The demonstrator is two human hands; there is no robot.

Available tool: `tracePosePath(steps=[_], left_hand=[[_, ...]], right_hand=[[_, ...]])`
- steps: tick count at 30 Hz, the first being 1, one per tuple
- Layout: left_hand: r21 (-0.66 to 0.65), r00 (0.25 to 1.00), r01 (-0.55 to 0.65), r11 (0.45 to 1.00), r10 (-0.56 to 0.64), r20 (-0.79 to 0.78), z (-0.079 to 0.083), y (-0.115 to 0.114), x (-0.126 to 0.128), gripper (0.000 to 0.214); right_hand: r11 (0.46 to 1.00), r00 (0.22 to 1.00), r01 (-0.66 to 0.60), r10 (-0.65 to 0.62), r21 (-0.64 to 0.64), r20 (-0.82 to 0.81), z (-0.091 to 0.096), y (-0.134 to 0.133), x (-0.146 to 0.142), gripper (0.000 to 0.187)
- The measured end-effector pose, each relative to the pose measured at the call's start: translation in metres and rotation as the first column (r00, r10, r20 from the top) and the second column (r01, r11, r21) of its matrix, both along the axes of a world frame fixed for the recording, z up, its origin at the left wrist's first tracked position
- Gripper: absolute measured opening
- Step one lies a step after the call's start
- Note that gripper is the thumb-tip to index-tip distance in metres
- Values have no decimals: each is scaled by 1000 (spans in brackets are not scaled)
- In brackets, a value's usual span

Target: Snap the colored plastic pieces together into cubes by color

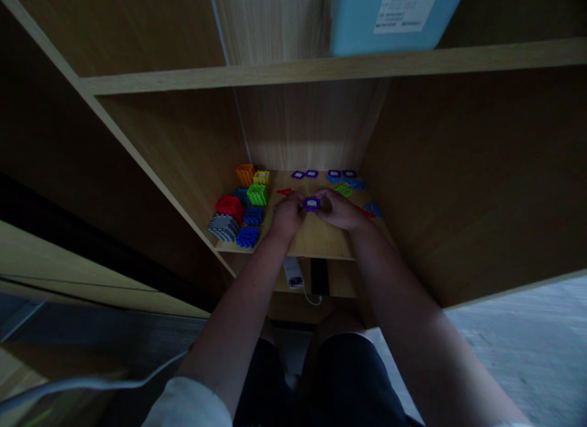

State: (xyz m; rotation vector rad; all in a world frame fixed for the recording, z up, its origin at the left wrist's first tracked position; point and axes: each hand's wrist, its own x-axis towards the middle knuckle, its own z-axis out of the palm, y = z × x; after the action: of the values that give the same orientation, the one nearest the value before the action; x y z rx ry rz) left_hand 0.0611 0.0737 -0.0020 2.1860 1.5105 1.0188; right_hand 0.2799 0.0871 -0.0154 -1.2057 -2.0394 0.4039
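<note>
Between my two hands is a small purple plastic building tile (312,204) with a pale middle, held just above the wooden shelf (321,240). My left hand (288,214) pinches its left edge, and the fingers of my right hand (338,208) close on its right edge. Left of my hands stand stacks of similar tiles: orange (245,174), yellow (262,177), green (257,194), red (230,208), grey (224,227) and blue (247,237). Several loose purple tiles (312,174) lie along the back. Beside my right hand lie green (343,189) and blue (373,208) pieces.
Overhead runs an upper shelf edge (293,69), with a light-blue box (353,23) on it. Cabinet walls stand close on both sides. Below, a white device (292,271) with a cable sits near a black flat object (320,277).
</note>
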Motion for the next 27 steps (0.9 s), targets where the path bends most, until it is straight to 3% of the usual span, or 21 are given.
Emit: tracePosePath(steps=[11,16,21,27], left_hand=[[0,1000,-10,1000,10,-9,4,-4,1,28],[-13,998,-55,998,55,0,4,-4,2,28],[-37,994,-111,993,111,-13,6,-4,3,24],[-30,992,-119,992,118,-39,6,-3,3,22]], right_hand=[[1000,999,22,-22,-15,27,4,-3,-2,37],[978,978,186,-194,98,79,10,2,1,33],[920,881,362,-390,149,266,22,33,-3,46],[968,797,239,-240,75,555,39,85,-32,53]])
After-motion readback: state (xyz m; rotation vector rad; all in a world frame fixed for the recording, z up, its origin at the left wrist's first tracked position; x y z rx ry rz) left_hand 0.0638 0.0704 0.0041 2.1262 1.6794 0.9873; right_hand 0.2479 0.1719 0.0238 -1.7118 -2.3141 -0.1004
